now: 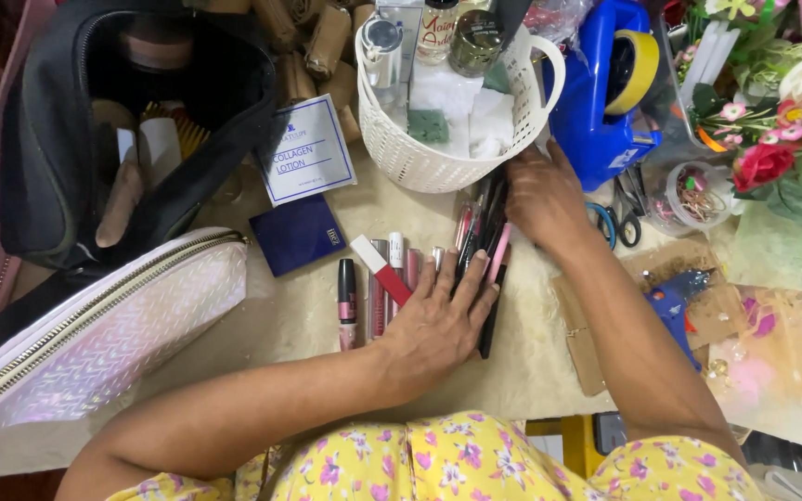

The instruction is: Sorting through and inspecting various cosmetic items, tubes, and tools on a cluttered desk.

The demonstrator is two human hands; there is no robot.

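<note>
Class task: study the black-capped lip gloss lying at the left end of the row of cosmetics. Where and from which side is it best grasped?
Probably pinch the lip gloss across its middle, coming from above and its left. It lies flat, pointing away from the person, with bare table on its left; tubes crowd its right, near the left hand.

Table w/ cream fuzzy cover (531, 343): lipsticks (378, 288), pencils (485, 241), white basket (438, 158), navy compact (297, 234)

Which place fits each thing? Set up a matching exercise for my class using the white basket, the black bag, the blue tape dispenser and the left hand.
Things:
1. white basket
2. black bag
3. blue tape dispenser
4. left hand

Places:
A. far left, open
B. flat on the row of makeup sticks
C. top centre, holding bottles
D. right of the basket

Pairs: 1-C, 2-A, 3-D, 4-B
</note>
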